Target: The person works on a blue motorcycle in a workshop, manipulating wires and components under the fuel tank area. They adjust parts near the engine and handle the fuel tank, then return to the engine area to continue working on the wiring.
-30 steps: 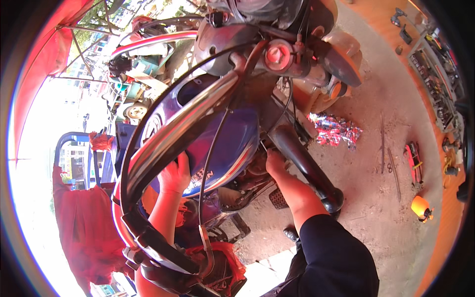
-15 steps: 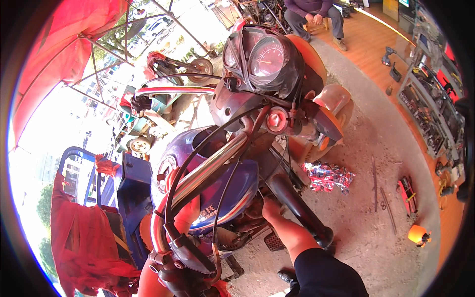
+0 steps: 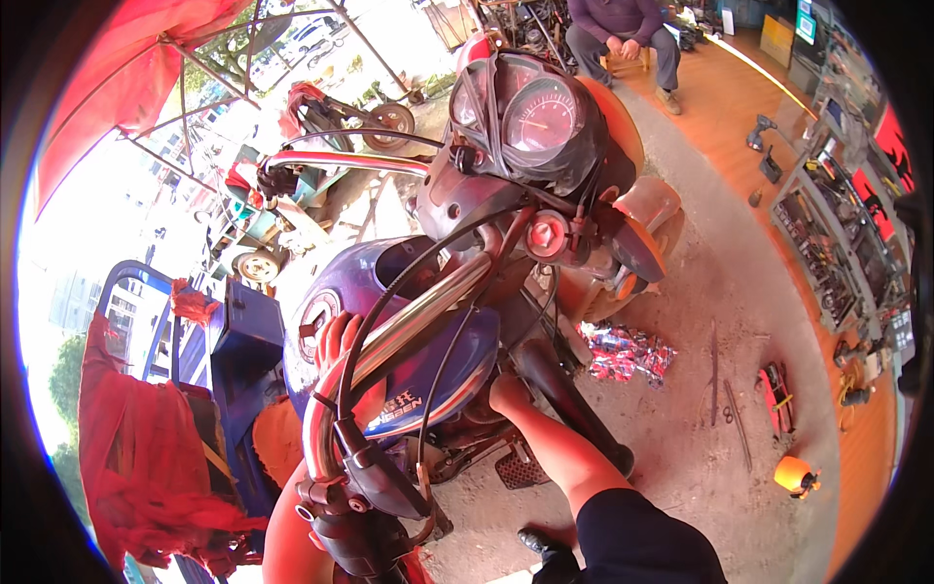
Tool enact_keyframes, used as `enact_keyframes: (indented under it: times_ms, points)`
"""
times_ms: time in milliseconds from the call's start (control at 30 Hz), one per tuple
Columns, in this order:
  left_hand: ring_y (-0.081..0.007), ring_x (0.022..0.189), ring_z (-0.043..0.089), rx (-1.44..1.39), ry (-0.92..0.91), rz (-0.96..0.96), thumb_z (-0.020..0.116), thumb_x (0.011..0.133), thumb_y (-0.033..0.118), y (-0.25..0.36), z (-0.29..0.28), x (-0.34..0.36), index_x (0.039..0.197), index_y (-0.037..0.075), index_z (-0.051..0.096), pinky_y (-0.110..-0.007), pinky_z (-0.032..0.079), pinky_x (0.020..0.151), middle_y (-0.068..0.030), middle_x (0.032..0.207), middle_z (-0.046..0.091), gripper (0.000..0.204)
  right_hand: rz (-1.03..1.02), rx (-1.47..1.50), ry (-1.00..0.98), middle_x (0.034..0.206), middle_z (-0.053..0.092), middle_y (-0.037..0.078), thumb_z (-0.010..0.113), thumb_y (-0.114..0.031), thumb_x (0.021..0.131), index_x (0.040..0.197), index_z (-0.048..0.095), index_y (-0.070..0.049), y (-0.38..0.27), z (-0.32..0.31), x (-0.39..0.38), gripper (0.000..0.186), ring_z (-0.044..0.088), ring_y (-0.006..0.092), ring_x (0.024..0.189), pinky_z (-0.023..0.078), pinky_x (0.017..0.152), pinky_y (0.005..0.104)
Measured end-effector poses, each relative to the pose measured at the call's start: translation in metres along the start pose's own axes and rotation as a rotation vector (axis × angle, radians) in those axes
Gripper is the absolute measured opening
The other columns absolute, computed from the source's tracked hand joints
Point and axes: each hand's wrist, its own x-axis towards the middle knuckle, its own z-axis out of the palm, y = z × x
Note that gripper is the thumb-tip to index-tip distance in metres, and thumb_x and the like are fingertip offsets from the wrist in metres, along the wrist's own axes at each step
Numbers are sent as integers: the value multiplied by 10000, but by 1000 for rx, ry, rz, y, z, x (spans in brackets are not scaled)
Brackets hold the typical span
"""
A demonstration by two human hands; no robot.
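A motorcycle with a blue-purple fuel tank point(image 3: 443, 375) fills the middle of the view. My left hand point(image 3: 340, 339) lies on the tank near its round filler cap point(image 3: 317, 324), fingers stretched out. The chrome handlebar point(image 3: 413, 326) and a black cable cross in front of that arm. Below the tank's right edge, my right hand point(image 3: 508, 394) reaches in toward the engine area, beside a thick black tube point(image 3: 574, 409). Its fingers are hidden, and whether they hold anything does not show. Round gauges point(image 3: 540, 122) sit at the front of the motorcycle.
On the ground at right are thin metal rods point(image 3: 736, 425), a red tool point(image 3: 776, 399) and an orange-yellow container point(image 3: 796, 474). A person point(image 3: 623, 39) sits at the back. Tool shelves point(image 3: 822, 258) line the right side; a red-draped blue vehicle point(image 3: 146, 457) stands at left.
My left fingers show more fully on the tank, higher toward the cap. My right hand has moved slightly left and deeper under the tank edge. The whole view has shifted a little.
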Motion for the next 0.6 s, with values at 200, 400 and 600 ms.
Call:
enact_keyframes:
  times_ms: [200, 400, 600]
  points:
    - [-432, 1221, 406, -67, -85, 15, 511, 887, 147, 2, -8, -4, 1280, -2, 468, -477, 284, 1045, -258, 1304, 451, 423, 60, 230, 316, 887, 645, 205, 424, -98, 887, 987, 512, -10, 13, 47, -12, 160, 636, 360, 880, 500, 771, 472]
    - [-424, 1091, 501, 51, -146, 18, 516, 875, 163, 0, -3, -8, 1195, 10, 548, -457, 367, 958, -240, 1157, 559, 357, 85, 156, 306, 912, 638, 181, 400, -112, 890, 974, 510, -47, 25, 63, -12, 153, 626, 356, 899, 494, 755, 476]
    - [-421, 1054, 514, 33, -151, -1, 524, 859, 179, 7, 4, -10, 1166, 10, 557, -460, 382, 931, -236, 1125, 572, 352, 133, 160, 95, 1027, 644, 203, 480, -123, 850, 1071, 561, -15, 16, 4, -24, 259, 639, 355, 956, 519, 780, 469]
